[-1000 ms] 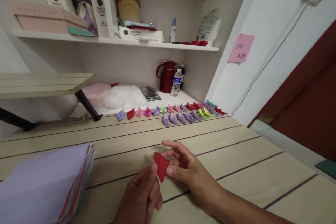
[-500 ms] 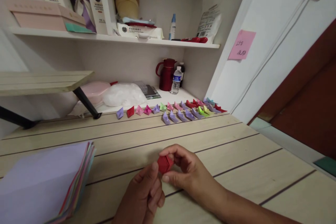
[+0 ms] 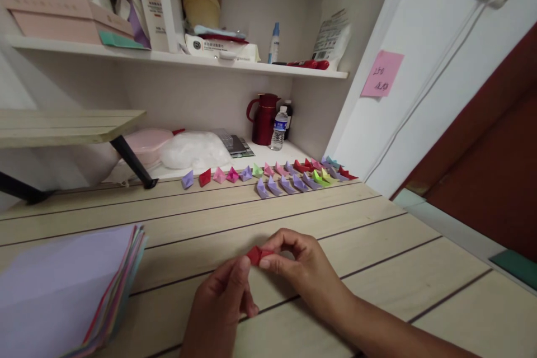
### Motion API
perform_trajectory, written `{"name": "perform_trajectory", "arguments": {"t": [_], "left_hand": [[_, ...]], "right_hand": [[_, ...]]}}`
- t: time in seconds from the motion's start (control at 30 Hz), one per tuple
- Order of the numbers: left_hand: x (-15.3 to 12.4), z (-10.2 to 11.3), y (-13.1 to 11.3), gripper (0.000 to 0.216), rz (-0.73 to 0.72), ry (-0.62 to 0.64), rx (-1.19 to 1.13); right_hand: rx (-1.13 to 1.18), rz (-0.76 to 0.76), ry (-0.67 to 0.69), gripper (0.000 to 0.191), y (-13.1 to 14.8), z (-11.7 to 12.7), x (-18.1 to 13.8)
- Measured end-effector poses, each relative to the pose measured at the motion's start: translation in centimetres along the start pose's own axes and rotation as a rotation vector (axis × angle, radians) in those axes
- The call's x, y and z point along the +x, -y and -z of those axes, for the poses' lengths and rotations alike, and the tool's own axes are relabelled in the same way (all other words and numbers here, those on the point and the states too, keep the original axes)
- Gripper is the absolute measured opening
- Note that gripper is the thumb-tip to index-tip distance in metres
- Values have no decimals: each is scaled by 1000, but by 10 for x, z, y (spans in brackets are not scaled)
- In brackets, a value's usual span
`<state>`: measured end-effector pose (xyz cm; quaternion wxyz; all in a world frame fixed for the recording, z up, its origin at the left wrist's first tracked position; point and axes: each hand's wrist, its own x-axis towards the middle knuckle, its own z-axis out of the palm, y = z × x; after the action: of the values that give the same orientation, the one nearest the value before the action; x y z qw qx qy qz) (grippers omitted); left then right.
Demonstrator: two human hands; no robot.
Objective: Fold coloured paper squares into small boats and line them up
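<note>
Holding red paper (image 3: 257,255) over the tabletop (image 3: 377,240), at six o'clock in the view, partly hidden by fingertips, so unable to read every crease. With the left grip (image 3: 220,297), pinching the nine o'clock end between thumb and fingers; with the right grip (image 3: 301,263), pinching the three o'clock end, thumb on the near side. Judging by the double pinch, probably mid-shaping, working at small folds. Likely calls for light, even pressure from both sides, without crushing or tearing creases. From red paper, find a stack (image 3: 62,285) at nine o'clock, boats (image 3: 299,183) from ten to two, well apart.
</note>
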<state>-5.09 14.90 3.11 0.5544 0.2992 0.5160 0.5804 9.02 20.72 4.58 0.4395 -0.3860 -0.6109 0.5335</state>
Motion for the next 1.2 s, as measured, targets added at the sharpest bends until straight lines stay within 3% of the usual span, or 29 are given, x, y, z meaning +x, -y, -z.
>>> {"name": "perform_trajectory", "arguments": {"t": [0.1, 0.23, 0.33, 0.43, 0.53, 0.77, 1.0, 1.07, 1.2], "left_hand": [[1, 3, -1, 40, -86, -106, 219], [3, 1, 3, 44, -257, -299, 231], [4, 0, 3, 37, -414, -254, 278], [5, 3, -1, 19, -311, -98, 293], [6, 7, -4, 22, -185, -94, 260], [7, 9, -1, 28, -159, -69, 178], [18, 18, -1, 38, -103, 191, 37], [19, 18, -1, 38, -112, 172, 21], [14, 12, -2, 25, -168, -55, 143]], "right_hand": [[-4, 74, -39, 17, -3, 4, 5], [45, 29, -13, 18, -8, 8, 9], [77, -15, 65, 21, -8, 9, 8], [81, -27, 184, 21, -6, 6, 4], [82, -63, 247, 22, -4, 2, 1], [-63, -3, 211, 31, 1, 1, -2], [359, -172, 355, 29, 1, -8, -3], [358, -182, 347, 33, -1, -9, -2], [20, -38, 169, 28, -3, -1, 1]]}}
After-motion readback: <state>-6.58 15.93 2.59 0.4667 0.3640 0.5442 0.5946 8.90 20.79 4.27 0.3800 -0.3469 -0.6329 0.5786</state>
